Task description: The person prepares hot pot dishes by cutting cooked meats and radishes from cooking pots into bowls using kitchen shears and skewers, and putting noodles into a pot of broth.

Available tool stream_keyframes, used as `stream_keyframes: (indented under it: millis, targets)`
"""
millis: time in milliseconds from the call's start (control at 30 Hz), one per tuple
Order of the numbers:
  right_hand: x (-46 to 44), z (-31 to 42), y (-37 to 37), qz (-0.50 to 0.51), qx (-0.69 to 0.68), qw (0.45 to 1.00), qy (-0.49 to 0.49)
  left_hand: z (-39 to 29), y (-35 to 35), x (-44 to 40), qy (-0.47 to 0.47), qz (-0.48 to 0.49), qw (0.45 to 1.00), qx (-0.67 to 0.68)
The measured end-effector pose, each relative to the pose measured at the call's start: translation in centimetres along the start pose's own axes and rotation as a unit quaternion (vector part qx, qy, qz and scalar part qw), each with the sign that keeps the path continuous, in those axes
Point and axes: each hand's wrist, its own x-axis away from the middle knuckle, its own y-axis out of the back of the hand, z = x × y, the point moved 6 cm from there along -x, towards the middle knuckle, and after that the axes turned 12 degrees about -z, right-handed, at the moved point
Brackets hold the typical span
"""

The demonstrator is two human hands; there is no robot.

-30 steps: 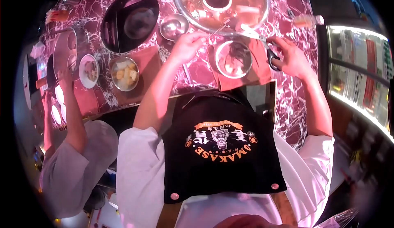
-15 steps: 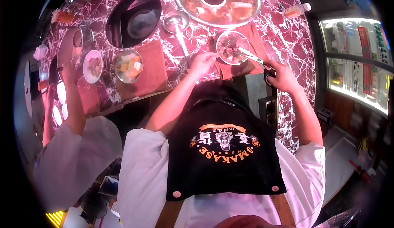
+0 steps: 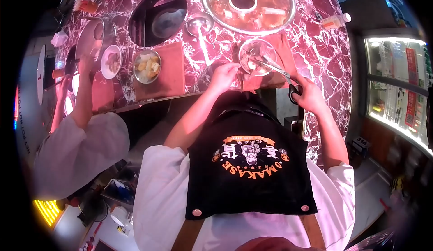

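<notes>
My right hand [image 3: 307, 93] is closed round the black handles of a pair of scissors [image 3: 280, 70]. Their blades point left into a bowl [image 3: 273, 51] that holds dark and pale food pieces. At the bowl's lower left is my left hand [image 3: 224, 76], its thumb and fingertips pressed together by the rim; whatever they may hold is too small to name. Under the bowl lies a brown cloth [image 3: 287, 59] near the counter's edge. A ladle [image 3: 200, 24] rests on the counter up and left of the bowl.
A large round pot [image 3: 292, 16] of broth stands behind the bowl. To the left are a dark round pan [image 3: 135, 23], a bowl of yellow and white pieces [image 3: 147, 67] and a white bowl [image 3: 111, 62]. A co-worker's arms [image 3: 84, 102] reach in there. A bottle [image 3: 333, 22] stands at right.
Both my hands have come down from the pot's edge to the bowl, and the scissors now reach into it. A long thing my left hand held out a second ago no longer shows.
</notes>
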Motion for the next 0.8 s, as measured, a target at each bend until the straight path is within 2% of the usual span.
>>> stream_keyframes:
  millis: [67, 200, 267, 333, 467, 600, 667, 800]
  targets:
    - [-0.3, 0.2, 0.9, 0.023, 0.037, 0.999, -0.013, -1.5, 0.5, 0.3, -0.13, -0.049, 0.988, -0.068]
    - [-2.4, 0.6, 0.5, 0.029, 0.036, 0.999, 0.025, -3.9, 0.5, 1.0, -0.125, -0.029, 0.978, -0.165]
    - [-2.9, 0.7, 0.1, 0.041, 0.046, 0.998, 0.012, -4.5, 0.4, 1.3, -0.176, -0.048, 0.964, -0.195]
    - [-3.5, -0.5, -1.2, 0.006, 0.039, 0.997, 0.073, -4.3, 0.4, 1.0, -0.176, -0.066, 0.962, -0.196]
    - [-2.9, -0.6, 0.2, -0.015, 0.024, 0.996, 0.085, -4.1, 0.8, 1.0, -0.164, -0.089, 0.965, -0.184]
    - [-1.1, 1.0, 4.1, 0.021, 0.116, 0.992, 0.038, -5.4, 1.4, 1.5, -0.172, -0.089, 0.965, -0.176]
    - [-1.0, 1.3, 5.3, 0.005, 0.147, 0.987, 0.06, -6.7, 1.9, 1.9, -0.226, -0.101, 0.949, -0.194]
    - [-2.6, 2.2, 5.2, 0.02, 0.156, 0.982, 0.108, -8.5, 1.9, 2.3, -0.247, -0.053, 0.924, -0.287]
